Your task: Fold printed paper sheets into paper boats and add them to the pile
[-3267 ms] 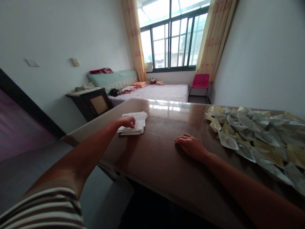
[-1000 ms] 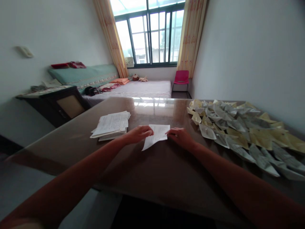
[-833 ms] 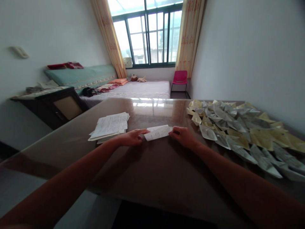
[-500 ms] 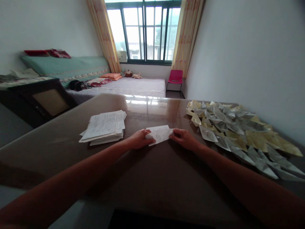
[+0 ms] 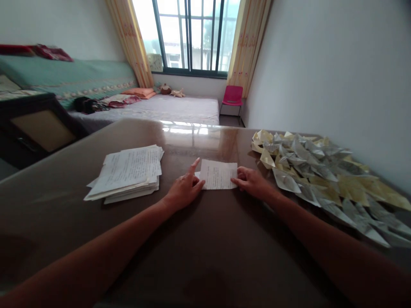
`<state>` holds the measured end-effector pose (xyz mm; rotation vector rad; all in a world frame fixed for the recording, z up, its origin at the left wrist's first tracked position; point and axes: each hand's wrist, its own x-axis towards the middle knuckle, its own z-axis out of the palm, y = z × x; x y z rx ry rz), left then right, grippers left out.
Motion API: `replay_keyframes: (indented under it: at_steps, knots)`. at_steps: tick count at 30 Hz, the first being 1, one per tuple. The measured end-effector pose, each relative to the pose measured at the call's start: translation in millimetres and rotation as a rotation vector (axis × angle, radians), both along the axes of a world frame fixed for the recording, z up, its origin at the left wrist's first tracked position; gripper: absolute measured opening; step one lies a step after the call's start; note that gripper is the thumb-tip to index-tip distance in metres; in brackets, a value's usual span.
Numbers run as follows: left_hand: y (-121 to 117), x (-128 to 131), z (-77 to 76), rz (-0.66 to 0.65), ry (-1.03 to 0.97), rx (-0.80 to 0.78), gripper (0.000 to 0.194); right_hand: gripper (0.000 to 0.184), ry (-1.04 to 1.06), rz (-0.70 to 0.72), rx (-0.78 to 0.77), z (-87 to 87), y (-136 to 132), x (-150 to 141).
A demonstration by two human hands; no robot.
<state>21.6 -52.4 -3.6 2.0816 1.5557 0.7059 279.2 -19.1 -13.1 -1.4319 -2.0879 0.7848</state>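
A small sheet of folded paper (image 5: pixel 218 174) with writing lies in front of me on the brown table (image 5: pixel 205 239), its face turned up. My right hand (image 5: pixel 252 182) pinches the right edge, thumb on top and fingers behind. At the lower left corner, my left hand (image 5: pixel 184 186) has its thumb on the paper and its index finger stretched up and away; its other fingers are curled and partly hidden. A pale sliver of paper shows behind the left edge. To the left rests a stack of written sheets (image 5: pixel 128 171), slightly uneven.
Many folded paper boats (image 5: pixel 308 167), white and yellowish, cover the table's right side by the wall. Beyond the table are a bed (image 5: pixel 183 109), a pink chair (image 5: pixel 233 96) and a window. A dark cabinet (image 5: pixel 41 128) stands at the left.
The paper has turned from a slanted position to lie squarer and flatter, showing more of its written face. My left index finger has lifted and straightened. The whole view has shifted slightly.
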Motion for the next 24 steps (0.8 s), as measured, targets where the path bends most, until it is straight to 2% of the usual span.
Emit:
replay_keyframes:
  at_steps: [3,5,10,13,20,24]
  knots:
    - [2,0,0.9,-0.018,0.021,-0.002,0.064,0.042,0.028,-0.105,0.119,-2.9,-6,-5]
    - [4,-1,1.6,-0.043,0.006,-0.007,0.05,0.047,0.043,-0.112,0.184,-3.9,-7,-8]
    - [5,-6,-1.5,-0.084,-0.101,0.02,0.033,0.04,-0.042,-0.012,0.192,-7.4,-3,-10]
    - [4,-7,-4.0,-0.089,-0.069,-0.004,0.027,0.038,-0.129,0.004,0.182,-9.0,-2,-11]
    - [-2,-2,1.6,-0.102,0.183,0.02,0.03,0.054,-0.33,-0.048,0.252,-7.0,-9,-15]
    - [-4,-3,3.9,-0.156,0.267,-0.009,0.027,0.037,-0.325,0.04,0.282,-6.6,-10,-15]
